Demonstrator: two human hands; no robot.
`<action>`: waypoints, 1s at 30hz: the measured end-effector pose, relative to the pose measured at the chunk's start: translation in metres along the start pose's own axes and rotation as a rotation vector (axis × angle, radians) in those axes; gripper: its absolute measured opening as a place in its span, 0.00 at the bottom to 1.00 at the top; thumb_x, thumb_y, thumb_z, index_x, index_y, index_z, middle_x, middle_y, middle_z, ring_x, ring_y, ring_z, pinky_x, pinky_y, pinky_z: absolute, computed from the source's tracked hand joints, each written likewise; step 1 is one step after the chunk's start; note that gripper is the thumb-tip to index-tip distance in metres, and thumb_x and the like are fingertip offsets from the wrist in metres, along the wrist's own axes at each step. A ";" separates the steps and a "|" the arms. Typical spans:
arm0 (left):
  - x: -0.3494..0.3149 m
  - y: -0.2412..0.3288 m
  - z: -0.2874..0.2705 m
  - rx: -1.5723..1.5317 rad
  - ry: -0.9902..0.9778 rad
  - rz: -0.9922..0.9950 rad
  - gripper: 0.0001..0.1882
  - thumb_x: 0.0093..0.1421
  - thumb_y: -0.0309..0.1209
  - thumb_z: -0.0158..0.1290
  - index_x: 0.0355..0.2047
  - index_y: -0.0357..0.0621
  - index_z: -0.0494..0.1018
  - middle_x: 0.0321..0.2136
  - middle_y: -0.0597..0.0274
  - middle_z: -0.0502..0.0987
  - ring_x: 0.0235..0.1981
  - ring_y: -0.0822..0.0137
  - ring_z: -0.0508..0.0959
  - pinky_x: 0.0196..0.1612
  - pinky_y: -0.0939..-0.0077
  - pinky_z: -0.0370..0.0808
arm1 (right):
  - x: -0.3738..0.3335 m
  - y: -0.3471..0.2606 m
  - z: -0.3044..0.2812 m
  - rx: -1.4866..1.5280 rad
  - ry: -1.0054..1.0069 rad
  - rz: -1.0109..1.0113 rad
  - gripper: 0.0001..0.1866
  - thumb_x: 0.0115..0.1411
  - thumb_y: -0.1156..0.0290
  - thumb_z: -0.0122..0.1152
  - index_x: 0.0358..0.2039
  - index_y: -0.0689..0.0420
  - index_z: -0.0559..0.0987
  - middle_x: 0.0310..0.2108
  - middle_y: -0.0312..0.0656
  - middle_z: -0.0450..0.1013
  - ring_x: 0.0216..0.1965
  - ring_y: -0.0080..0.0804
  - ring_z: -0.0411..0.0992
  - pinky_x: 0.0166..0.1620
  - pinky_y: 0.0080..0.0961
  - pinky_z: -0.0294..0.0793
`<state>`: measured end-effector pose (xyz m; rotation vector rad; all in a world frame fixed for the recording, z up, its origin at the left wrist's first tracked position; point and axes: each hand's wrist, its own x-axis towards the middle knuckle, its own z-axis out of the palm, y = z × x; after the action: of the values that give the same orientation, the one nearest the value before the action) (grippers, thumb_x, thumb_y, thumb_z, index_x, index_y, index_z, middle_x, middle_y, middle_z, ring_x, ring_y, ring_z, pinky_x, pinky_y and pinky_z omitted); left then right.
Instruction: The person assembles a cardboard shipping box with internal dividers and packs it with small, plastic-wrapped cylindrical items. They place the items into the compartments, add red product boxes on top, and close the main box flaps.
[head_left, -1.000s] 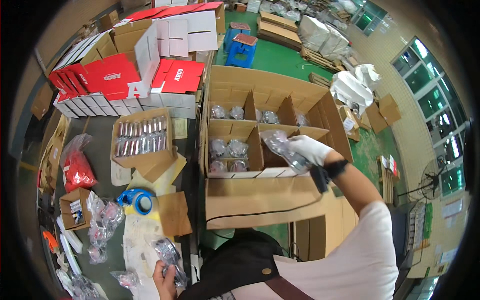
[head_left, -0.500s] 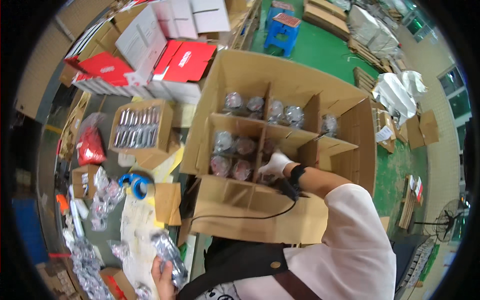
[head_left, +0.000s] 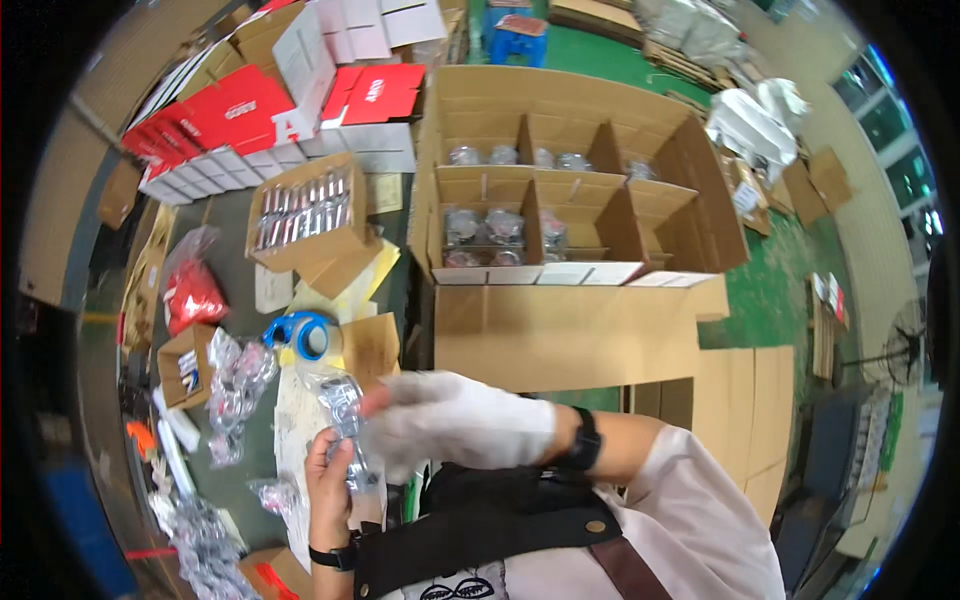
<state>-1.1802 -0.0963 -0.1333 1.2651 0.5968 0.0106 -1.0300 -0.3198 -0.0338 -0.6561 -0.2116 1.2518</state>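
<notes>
My left hand (head_left: 331, 478) grips a shiny grey part in a clear plastic bag (head_left: 343, 405). It holds the part upright over the left worktable, and I cannot make out its exact kind. In a white glove, my right hand (head_left: 455, 420) reaches across from the right, its fingertips beside the bagged part. Motion smears those fingers, so whether they touch it is unclear. Beyond both hands stands a large open carton (head_left: 560, 95) split by cardboard dividers. Similar round bagged parts (head_left: 503, 226) fill its left cells, and fewer lie in the middle and far right ones.
On the left worktable are a blue tape dispenser (head_left: 312, 342), a small box of metal pieces (head_left: 345, 240), a red bag (head_left: 195, 297) and several bagged parts (head_left: 238, 385). Red and white boxes (head_left: 235, 110) stand behind. A blue stool (head_left: 518, 45) is on the green floor.
My right hand has come out of the carton's middle front cell and over to my left hand. The left hand has raised the bagged part slightly. My view has shifted.
</notes>
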 end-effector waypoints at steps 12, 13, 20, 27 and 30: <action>0.037 0.054 0.044 0.147 -0.285 -0.003 0.09 0.62 0.28 0.55 0.43 0.41 0.73 0.35 0.73 0.74 0.35 0.82 0.70 0.40 0.85 0.67 | -0.077 0.101 -0.112 -0.040 0.183 0.299 0.36 0.66 0.58 0.54 0.66 0.62 0.53 0.54 0.48 0.70 0.44 0.34 0.75 0.42 0.27 0.76; 0.031 0.054 0.043 0.139 -0.264 -0.009 0.09 0.62 0.28 0.55 0.43 0.41 0.73 0.36 0.73 0.75 0.35 0.82 0.70 0.40 0.84 0.67 | -0.048 0.093 -0.101 -0.178 0.052 0.329 0.36 0.66 0.59 0.54 0.66 0.62 0.51 0.54 0.47 0.70 0.41 0.31 0.76 0.40 0.24 0.76; 0.015 0.057 0.026 0.243 -0.222 0.001 0.09 0.62 0.27 0.54 0.43 0.41 0.73 0.36 0.73 0.75 0.36 0.82 0.69 0.42 0.85 0.67 | 0.004 0.125 -0.104 -0.724 -0.295 0.662 0.25 0.64 0.69 0.47 0.61 0.58 0.65 0.24 0.36 0.73 0.19 0.21 0.68 0.23 0.20 0.69; 0.045 0.079 0.120 0.378 -0.567 0.111 0.11 0.61 0.28 0.56 0.43 0.40 0.72 0.36 0.72 0.72 0.39 0.79 0.68 0.42 0.82 0.67 | -0.358 0.209 -0.301 -1.522 0.887 1.074 0.11 0.56 0.65 0.54 0.30 0.57 0.82 0.33 0.52 0.78 0.35 0.48 0.78 0.36 0.41 0.77; 0.076 0.097 0.206 0.455 -0.718 0.067 0.14 0.61 0.34 0.57 0.43 0.38 0.73 0.36 0.71 0.73 0.38 0.80 0.68 0.42 0.83 0.67 | -0.460 0.231 -0.288 -1.251 1.644 1.232 0.12 0.51 0.71 0.59 0.35 0.61 0.82 0.37 0.54 0.78 0.40 0.49 0.78 0.40 0.38 0.78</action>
<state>-0.9981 -0.2232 -0.0427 1.6034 -0.0772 -0.5281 -1.2231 -0.8074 -0.3033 -2.9522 1.0380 1.0937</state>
